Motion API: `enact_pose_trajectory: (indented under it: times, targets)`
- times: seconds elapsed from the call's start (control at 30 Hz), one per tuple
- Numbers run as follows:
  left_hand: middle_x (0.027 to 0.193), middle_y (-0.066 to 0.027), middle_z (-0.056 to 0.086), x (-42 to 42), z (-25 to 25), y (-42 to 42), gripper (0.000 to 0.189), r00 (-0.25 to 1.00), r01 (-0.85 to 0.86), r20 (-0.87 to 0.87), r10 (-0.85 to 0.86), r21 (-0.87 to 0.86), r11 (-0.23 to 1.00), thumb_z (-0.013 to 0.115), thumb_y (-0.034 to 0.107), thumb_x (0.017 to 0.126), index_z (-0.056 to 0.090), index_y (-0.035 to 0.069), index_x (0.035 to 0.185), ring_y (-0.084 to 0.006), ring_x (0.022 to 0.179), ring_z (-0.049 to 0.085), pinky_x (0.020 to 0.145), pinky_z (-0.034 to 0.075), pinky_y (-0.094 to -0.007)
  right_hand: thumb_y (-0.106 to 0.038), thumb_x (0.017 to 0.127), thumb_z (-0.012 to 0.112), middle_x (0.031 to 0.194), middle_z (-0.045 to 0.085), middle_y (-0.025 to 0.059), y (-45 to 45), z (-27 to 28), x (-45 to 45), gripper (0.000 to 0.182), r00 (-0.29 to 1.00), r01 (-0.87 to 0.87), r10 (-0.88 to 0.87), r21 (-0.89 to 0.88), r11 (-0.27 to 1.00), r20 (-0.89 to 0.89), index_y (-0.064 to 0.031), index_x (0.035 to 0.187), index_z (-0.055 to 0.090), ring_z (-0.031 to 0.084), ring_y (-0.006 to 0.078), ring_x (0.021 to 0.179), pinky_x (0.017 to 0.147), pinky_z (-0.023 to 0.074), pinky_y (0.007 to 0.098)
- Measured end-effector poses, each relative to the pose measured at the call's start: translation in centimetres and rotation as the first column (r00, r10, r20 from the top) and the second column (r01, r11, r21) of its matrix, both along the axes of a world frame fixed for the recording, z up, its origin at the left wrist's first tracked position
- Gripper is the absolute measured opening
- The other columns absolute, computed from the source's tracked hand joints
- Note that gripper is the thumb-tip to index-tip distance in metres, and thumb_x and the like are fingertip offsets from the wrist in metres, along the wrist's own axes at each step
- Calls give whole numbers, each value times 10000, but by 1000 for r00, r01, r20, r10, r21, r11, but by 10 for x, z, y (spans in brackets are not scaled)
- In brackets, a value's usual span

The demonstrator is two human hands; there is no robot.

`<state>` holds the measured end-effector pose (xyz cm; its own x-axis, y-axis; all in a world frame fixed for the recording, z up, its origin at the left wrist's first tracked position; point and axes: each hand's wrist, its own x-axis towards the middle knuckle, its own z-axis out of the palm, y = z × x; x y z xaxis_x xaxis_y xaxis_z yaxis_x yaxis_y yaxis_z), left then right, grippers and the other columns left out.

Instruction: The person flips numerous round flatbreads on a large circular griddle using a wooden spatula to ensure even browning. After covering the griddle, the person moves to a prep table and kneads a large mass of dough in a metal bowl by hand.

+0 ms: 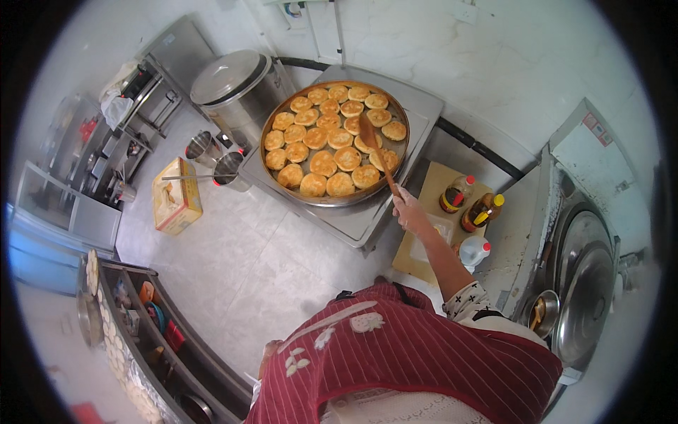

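Note:
My right hand [409,212] grips the handle of a wooden spatula [374,144], whose broad end lies over flatbreads at the right part of a large round pan [405,153]. Many browned round flatbreads [339,139] cover the pan's floor, mostly in a single layer. The pan rests on a stainless steel stove top [344,225]. At the left side of the striped red apron, part of my left hand or wrist [270,350] shows; its fingers cannot be made out.
Right of the pan, bottles of dark liquid [456,194] and a clear plastic jug [473,250] stand on a board [424,183]. To the left are a lidded steel pot [238,90], steel containers [203,148] and a cardboard box [180,204]. Pale dough rounds [114,339] line the lower-left counter.

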<state>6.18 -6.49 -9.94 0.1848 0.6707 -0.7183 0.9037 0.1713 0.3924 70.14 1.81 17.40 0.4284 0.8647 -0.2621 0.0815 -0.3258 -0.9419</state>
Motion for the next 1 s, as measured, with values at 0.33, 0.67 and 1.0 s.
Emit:
enact_pose_trajectory:
  times: [0.33,0.67,1.0]
  targets:
    - [1037,-97,621,-11,-3,-2,338,1000,26,1,-26,15,1000,454,367,819,647,159,1003,-251,978,578,839,453,-330,-245,914,395,615,431,-14,20,-6,-33,423,932,-2,5,8,1000,-362,-161,1324,333,333,68,406,342,285,221]
    - [1047,-93,620,-40,-5,-15,304,889,453,-129,-440,402,796,474,339,834,643,166,1019,-291,955,582,822,461,-352,-280,935,380,689,469,13,55,2,-73,242,780,52,-20,33,998,-625,-138,1128,417,359,44,408,318,275,194]
    - [1021,-91,614,-61,-9,-26,311,981,-169,92,171,-33,985,486,366,845,628,159,1028,-274,927,578,789,462,-345,-226,888,407,932,591,212,-31,-84,-143,445,782,-76,-96,248,966,616,-93,1305,329,582,387,760,672,465,459]
